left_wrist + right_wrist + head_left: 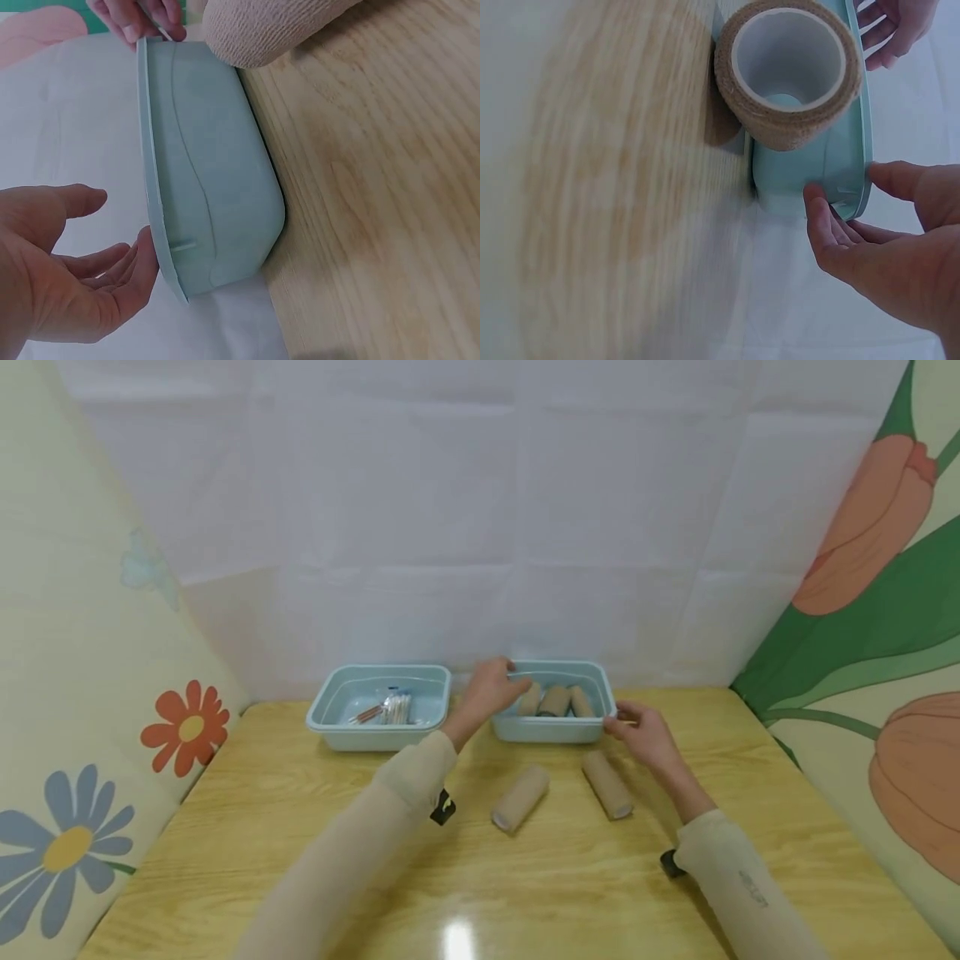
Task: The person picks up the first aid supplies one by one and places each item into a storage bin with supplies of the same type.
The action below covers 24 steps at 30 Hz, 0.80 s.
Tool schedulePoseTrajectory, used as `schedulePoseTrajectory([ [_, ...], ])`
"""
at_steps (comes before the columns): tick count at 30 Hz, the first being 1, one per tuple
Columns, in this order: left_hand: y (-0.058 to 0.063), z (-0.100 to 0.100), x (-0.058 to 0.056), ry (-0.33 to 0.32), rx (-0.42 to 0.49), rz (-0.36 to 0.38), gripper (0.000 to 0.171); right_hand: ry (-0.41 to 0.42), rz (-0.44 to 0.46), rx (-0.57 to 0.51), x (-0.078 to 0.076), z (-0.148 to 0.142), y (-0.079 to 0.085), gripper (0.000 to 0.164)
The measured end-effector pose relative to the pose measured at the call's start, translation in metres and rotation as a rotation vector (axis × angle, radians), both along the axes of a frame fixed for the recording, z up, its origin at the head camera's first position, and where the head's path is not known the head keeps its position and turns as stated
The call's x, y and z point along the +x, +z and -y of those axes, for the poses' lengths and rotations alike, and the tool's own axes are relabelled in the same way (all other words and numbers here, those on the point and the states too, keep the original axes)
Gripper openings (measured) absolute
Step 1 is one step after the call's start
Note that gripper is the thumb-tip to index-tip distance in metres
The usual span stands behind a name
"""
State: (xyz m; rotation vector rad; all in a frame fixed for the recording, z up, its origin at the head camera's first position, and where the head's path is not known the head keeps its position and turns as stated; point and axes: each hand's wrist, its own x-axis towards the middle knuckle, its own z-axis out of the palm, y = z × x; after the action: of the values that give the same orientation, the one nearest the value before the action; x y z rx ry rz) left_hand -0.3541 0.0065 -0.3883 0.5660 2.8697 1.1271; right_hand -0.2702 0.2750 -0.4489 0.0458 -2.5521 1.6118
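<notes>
A light blue plastic bin [551, 732] holds three tan bandage rolls [555, 702]. At its left end is my left hand [491, 687], fingertips touching the outside of the rim. The left wrist view shows that thumb standing apart from the bin [202, 157]. My right hand [643, 737] pinches the bin's front right corner, thumb on the rim and fingers against the wall below, as the right wrist view shows. Two more bandage rolls lie on the table before the bin, one left [521, 798], one right [608, 786]. The right wrist view shows a white core in one roll [780, 127].
Left of this bin stands a second light blue bin [378, 739] with a pack of cotton swabs [396, 710] and thin brown-red sticks [366, 714]. A white cloth [420, 527] hangs behind the wood-grain table [525, 902]. Flower-printed panels [67, 735] flank both sides.
</notes>
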Motion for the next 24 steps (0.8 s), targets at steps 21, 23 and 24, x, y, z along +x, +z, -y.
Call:
schedulePoseTrajectory([
  [21, -0.004, 0.03, 0.051, -0.113, 0.062, -0.095, 0.034, 0.013, 0.026, -0.056, 0.0, -0.006, -0.001, 0.049],
  [23, -0.004, 0.03, 0.058, -0.124, 0.058, -0.066, 0.034, 0.012, 0.03, -0.043, 0.001, -0.007, 0.0, 0.05],
  [24, -0.004, 0.029, 0.062, -0.132, 0.056, -0.051, 0.034, 0.011, 0.031, -0.042, 0.001, -0.007, 0.001, 0.05],
])
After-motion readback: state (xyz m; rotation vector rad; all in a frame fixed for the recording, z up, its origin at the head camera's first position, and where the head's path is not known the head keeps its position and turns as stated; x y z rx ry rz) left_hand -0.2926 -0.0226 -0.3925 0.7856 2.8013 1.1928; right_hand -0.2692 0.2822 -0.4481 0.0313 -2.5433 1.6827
